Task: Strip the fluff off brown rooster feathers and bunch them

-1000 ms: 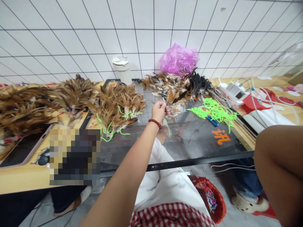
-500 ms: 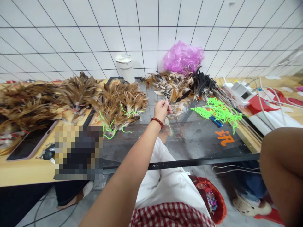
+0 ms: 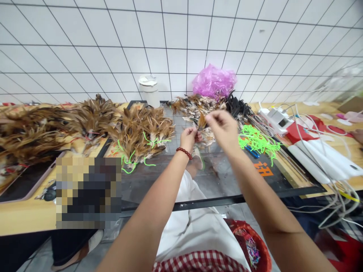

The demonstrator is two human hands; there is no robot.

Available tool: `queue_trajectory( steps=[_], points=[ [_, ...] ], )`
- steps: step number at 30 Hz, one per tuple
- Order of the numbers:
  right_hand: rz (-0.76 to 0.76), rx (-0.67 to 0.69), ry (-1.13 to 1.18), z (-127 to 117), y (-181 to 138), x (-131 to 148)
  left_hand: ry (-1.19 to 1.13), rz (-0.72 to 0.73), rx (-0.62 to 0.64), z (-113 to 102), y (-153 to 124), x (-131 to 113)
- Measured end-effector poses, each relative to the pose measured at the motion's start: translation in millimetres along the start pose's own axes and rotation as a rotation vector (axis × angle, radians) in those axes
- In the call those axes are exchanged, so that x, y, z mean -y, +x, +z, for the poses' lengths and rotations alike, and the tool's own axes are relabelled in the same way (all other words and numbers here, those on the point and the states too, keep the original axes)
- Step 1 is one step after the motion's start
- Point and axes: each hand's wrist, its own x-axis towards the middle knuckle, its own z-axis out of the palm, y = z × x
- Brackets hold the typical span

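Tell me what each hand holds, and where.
Left hand: brown feathers, seemingly by the lower ends. Right hand: blurred; its hold can't be told.

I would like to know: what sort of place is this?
It is probably a small feather-craft workshop: brown feather bunches, a tangle of bright green cords and black feathers lie on a dark-framed table.
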Motion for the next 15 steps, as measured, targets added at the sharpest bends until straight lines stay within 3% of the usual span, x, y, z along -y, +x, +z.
queue_trajectory(
  steps=[6,15],
  points=[
    [-0.014,0.170,-0.495,20.5,-15.7,-27.3,-0.076,-0.016,0.015,-1.5,-2.5,-5.4],
    [0.017,0.168,-0.469,17.2,-14.5,-41.9,-0.114,-0.054,0.098,-4.1,-3.6,-6.8]
  ],
)
